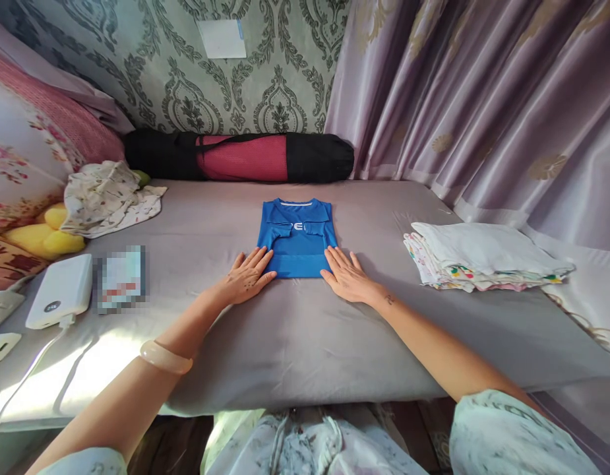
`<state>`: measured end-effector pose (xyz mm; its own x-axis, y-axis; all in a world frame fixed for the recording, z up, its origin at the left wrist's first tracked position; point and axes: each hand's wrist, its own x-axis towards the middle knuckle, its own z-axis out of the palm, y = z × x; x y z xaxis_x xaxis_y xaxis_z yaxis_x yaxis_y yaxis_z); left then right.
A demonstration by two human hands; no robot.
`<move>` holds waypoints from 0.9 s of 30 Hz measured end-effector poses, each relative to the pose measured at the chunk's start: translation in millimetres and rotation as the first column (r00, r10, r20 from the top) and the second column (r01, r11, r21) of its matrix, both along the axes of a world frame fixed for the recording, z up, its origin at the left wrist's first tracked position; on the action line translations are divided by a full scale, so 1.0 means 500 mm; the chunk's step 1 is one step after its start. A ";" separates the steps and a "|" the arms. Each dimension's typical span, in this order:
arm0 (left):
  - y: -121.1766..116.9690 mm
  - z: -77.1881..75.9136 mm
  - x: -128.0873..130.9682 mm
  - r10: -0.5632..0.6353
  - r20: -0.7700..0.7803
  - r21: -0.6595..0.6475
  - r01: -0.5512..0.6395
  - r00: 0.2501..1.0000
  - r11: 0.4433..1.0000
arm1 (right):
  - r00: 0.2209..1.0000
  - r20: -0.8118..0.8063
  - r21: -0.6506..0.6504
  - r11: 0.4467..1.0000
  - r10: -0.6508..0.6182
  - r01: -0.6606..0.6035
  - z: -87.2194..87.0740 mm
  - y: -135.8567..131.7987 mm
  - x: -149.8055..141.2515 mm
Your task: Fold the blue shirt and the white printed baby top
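Note:
A folded blue shirt [297, 234] lies flat in the middle of the grey bed sheet [295, 330]. My left hand [248, 276] rests flat on the sheet at the shirt's near left corner, fingers stretched out and touching its edge. My right hand [347, 275] lies flat at the near right corner, fingers spread, fingertips at the shirt's edge. Neither hand holds anything. A pale bangle [165, 357] sits on my left forearm.
A stack of folded white and patterned clothes [483, 260] lies at the right. A crumpled floral garment [109, 196] and yellow plush toy [47, 234] are at the left, with a white power bank [60, 290]. A black and red bag [240, 156] lies along the wall.

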<state>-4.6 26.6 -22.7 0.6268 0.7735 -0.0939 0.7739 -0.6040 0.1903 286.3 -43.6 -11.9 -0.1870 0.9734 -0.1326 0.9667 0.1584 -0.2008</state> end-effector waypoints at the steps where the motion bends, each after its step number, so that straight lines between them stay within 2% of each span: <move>1: -0.001 0.003 0.002 -0.001 0.009 0.015 0.001 1.000 1.000 | 1.000 0.003 0.002 1.000 0.005 -0.005 0.003 0.000 0.000; 4: -0.006 0.012 0.012 -0.030 0.062 0.127 0.022 0.998 0.992 | 1.000 0.012 0.057 0.998 0.023 -0.023 0.011 -0.001 -0.005; 8: -0.008 0.022 0.033 -0.182 0.113 0.268 0.146 0.977 0.952 | 0.991 -0.005 0.213 0.968 0.135 -0.131 0.016 -0.004 -0.028; 12: -0.005 0.026 0.051 -0.307 0.108 0.278 0.268 0.946 0.923 | 0.963 -0.061 0.267 0.934 0.264 -0.239 0.012 -0.002 -0.056; 17: -0.012 0.027 0.060 -0.382 0.097 0.296 0.339 0.919 0.893 | 0.941 -0.108 0.279 0.918 0.321 -0.281 0.004 0.005 -0.067; 20: -0.017 0.028 0.064 -0.384 0.098 0.330 0.334 0.918 0.883 | 0.941 -0.098 0.278 0.917 0.324 -0.286 0.004 0.009 -0.068; 27: -0.016 0.027 0.071 -0.278 0.136 0.319 0.224 0.951 0.921 | 0.971 -0.028 0.283 0.934 0.237 -0.219 0.013 0.014 -0.055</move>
<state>31.1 18.8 -9.4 0.7893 0.5635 0.2440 0.5598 -0.8236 0.0911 259.0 -36.5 -5.2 -0.4075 0.9002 0.1533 0.8855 0.4306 -0.1746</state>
